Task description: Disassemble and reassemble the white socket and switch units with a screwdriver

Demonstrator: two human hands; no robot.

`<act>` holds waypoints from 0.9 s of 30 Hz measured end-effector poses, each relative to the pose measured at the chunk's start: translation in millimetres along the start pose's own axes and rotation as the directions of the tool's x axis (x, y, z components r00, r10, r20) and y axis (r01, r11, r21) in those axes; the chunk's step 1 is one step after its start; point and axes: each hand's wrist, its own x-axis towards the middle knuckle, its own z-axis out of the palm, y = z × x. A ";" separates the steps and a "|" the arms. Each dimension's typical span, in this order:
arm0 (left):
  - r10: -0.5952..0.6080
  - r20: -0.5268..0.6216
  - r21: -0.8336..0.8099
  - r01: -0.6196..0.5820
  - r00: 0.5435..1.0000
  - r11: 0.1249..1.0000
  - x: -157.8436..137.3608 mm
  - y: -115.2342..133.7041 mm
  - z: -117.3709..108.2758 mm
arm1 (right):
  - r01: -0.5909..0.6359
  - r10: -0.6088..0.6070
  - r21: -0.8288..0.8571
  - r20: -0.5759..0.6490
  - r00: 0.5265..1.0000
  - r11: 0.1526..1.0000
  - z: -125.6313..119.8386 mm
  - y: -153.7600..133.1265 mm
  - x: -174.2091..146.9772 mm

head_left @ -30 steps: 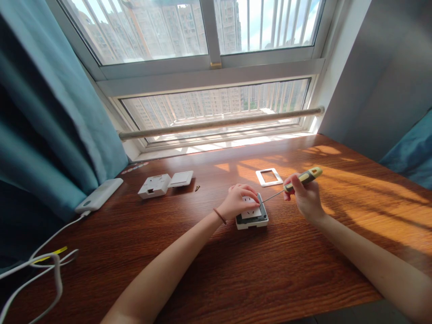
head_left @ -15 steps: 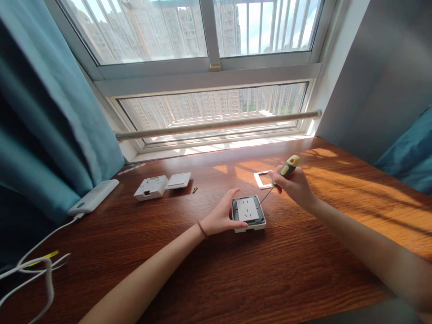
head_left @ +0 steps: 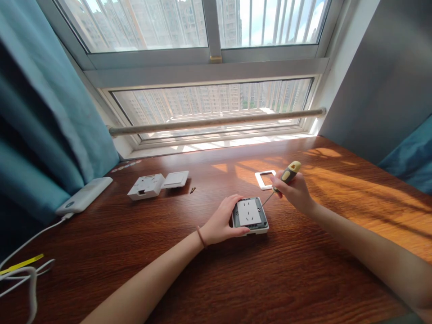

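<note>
A white wall socket (head_left: 249,212) with a grey inner frame sits in its white box on the table, its front cover off. My left hand (head_left: 224,220) grips the box from the left, thumb along the near edge and fingers at the far edge. In my right hand (head_left: 295,191) is a screwdriver (head_left: 290,172) with a yellow and grey handle, tilted up to the right. Its tip meets the right side of the socket's grey frame, around the screw hole there. Just beyond, a white cover frame (head_left: 261,181) lies flat, partly behind my right hand.
To the left are a white mounting box (head_left: 146,187), a white switch panel (head_left: 175,179) and small screws (head_left: 192,190). A white power bank (head_left: 84,195) with a white cable (head_left: 33,241) lies by the blue curtain (head_left: 67,103). The window rail (head_left: 216,121) runs behind the table.
The view has shifted slightly. My left fingers have drawn in closer around the socket box. The screwdriver remains on the right side of the socket, its handle tipped slightly further right.
</note>
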 end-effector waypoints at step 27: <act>0.004 -0.007 0.045 -0.004 1.000 0.999 -0.2 0.5 0.1 | -0.125 0.071 0.085 0.467 0.882 0.989 -19.1 -41.6 4.3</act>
